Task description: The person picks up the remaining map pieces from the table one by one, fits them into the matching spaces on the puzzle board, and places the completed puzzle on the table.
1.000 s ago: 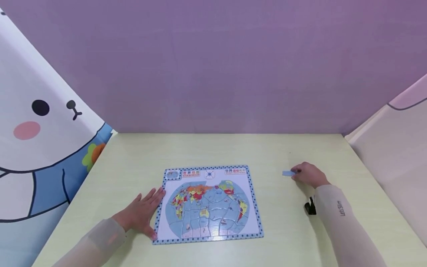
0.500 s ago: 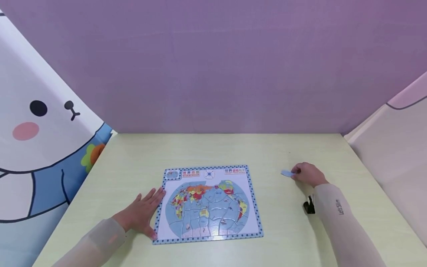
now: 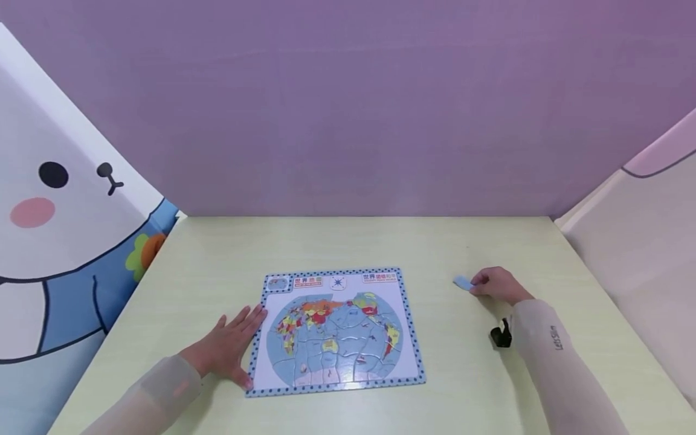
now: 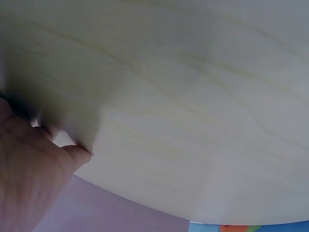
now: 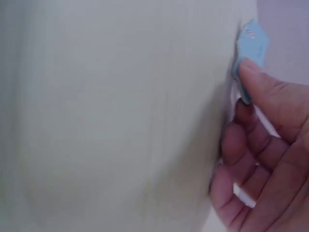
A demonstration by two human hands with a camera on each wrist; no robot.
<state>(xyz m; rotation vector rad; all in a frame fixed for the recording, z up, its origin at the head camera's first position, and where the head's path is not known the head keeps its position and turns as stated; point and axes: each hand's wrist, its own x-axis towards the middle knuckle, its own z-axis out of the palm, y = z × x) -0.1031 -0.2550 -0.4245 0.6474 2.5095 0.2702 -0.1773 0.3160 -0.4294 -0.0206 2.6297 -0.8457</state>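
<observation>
A world-map jigsaw puzzle (image 3: 348,329) lies flat on the table, framed by a blue dotted border. Near the top of its map is a white gap. My left hand (image 3: 228,347) rests spread out along the puzzle's left edge, fingertips and thumb on the border. In the left wrist view only part of the left hand (image 4: 38,169) shows. Right of the puzzle, my right hand (image 3: 500,285) pinches a light blue puzzle piece (image 3: 463,283). The right wrist view shows the thumb over the puzzle piece (image 5: 252,43), with the other fingers curled beneath.
The pale wooden table (image 3: 326,241) ends at a purple cloth wall (image 3: 370,121). A cartoon-printed cloth (image 3: 81,241) hangs at the left and a pale cloth (image 3: 641,241) at the right. A black wrist camera (image 3: 501,334) sits under the right sleeve.
The puzzle piece has tilted in my right hand's pinch, and the hand has shifted very slightly left. My left hand keeps its place on the puzzle's edge. The head view has turned slightly right.
</observation>
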